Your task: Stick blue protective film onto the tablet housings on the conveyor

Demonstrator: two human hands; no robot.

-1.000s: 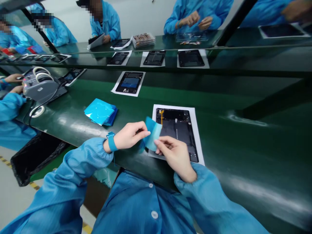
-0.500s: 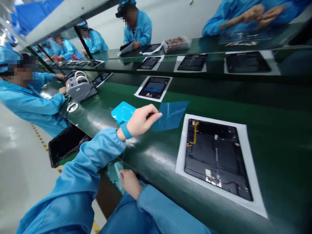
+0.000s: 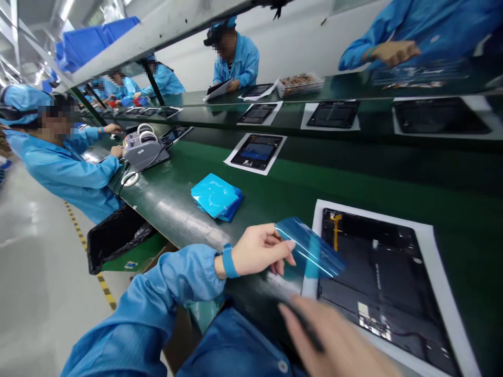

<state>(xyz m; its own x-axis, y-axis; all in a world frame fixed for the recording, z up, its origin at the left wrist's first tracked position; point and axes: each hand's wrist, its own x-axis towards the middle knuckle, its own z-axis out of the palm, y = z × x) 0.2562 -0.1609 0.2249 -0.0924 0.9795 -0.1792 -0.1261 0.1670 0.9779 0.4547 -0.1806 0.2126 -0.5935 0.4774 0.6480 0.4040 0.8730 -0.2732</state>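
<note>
My left hand (image 3: 259, 250), with a blue band at the wrist, pinches a see-through blue film (image 3: 306, 243) by its near edge. The film bends downward, and its far end overlaps the upper left part of a black tablet housing (image 3: 393, 283) in this view. That housing lies open side up on a white sheet (image 3: 422, 229), with an orange flex cable (image 3: 336, 230) near its corner. Blurred by motion, my right hand (image 3: 334, 340) is at the bottom, closed around a slim black tool (image 3: 304, 327) whose exact kind is unclear.
A stack of blue films (image 3: 214, 195) lies left of the housing. Another housing (image 3: 257, 152) with a blue patch rests farther back. More housings (image 3: 334, 113) line the raised shelf. A grey tape dispenser (image 3: 143, 149) stands by a co-worker (image 3: 58, 152); a black-lined bin (image 3: 113, 235) is below.
My left hand has brought the film nearer and to the right, to the housing's edge. My right hand has risen from my lap and now holds the slim black tool.
</note>
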